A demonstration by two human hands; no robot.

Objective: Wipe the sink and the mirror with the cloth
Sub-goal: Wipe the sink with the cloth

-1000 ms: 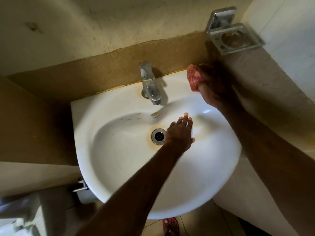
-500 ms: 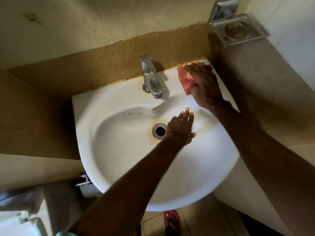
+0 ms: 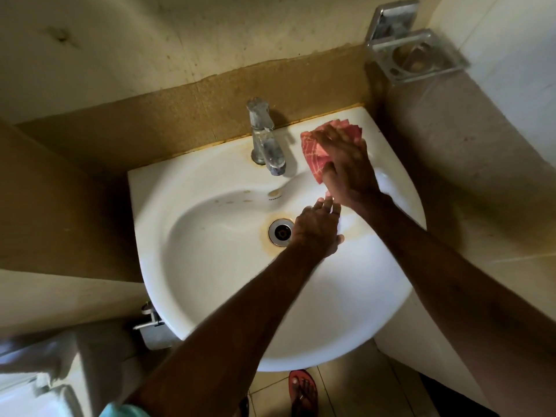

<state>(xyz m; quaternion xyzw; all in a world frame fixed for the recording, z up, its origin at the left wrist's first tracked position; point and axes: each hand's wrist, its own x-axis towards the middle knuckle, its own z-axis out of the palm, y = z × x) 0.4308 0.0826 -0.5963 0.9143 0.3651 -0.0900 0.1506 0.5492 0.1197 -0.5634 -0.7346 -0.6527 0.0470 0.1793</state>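
The right hand (image 3: 346,164) lay flat on the red patterned cloth (image 3: 316,152), its fingers spread and pressing the cloth onto the far right ledge of the white sink (image 3: 210,296), just right of the chrome tap (image 3: 266,139). The left hand (image 3: 316,230) rested in the basin beside the drain (image 3: 281,231), fingers loosely extended and grasping nothing. The likeliest slip from here was the cloth bunching or sliding out from under the flat palm, since it was pressed rather than gripped; a sweep toward the tap could also catch its spout and snag the fabric. The left palm on glossy ceramic might skid if weight were leaned on it. Brownish rings around the drain and tap base, and spots on the far basin wall, looked unlikely to lift with one light pass. The sink was fixed in a dim corner against stained walls with a tan band behind it; a metal soap holder (image 3: 418,55) hung at far right, a sandalled foot (image 3: 304,392) stood on the tiled floor, and no mirror was in view.
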